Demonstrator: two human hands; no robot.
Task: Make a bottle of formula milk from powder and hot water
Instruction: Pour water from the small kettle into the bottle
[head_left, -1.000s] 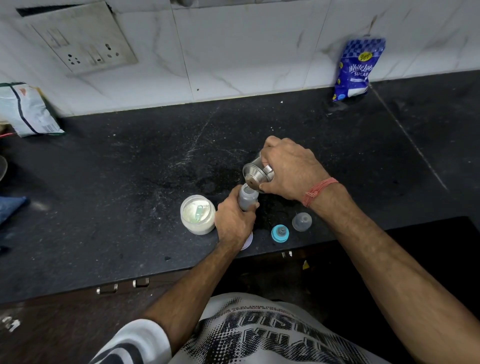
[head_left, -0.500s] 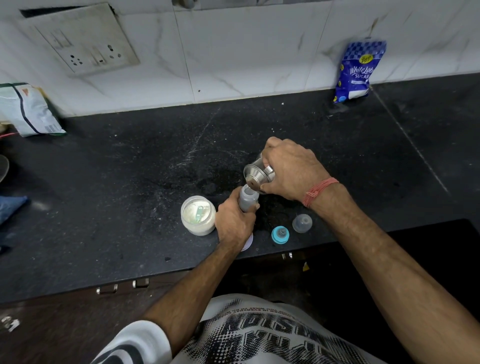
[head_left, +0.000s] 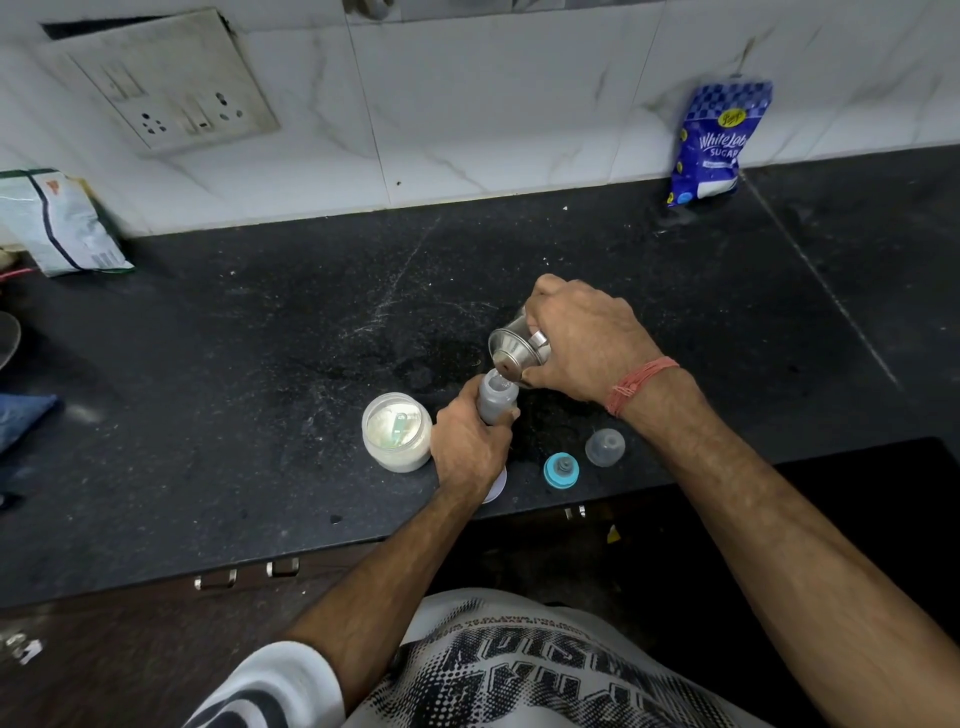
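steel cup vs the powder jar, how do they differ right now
The steel cup is shiny metal, tipped over the bottle in the right hand; the powder jar is translucent plastic, upright on the counter, untouched. The jar holds white powder and a scoop. Both are open-topped.

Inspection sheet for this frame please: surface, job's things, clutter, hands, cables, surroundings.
Surface: black stone counter, scratched, with pale dusty marks.
Job's things: baby bottle upright, open; steel cup tilted over its mouth; powder jar open, scoop inside; teal teat ring and clear cap lying apart near the front edge.
Clutter: sugar bag and white packet against the wall.
Hands: left hand grips the bottle; right hand holds the cup.
Cables: nothing seen.
Surroundings: marble wall tiles, socket plate, drawer handles below.
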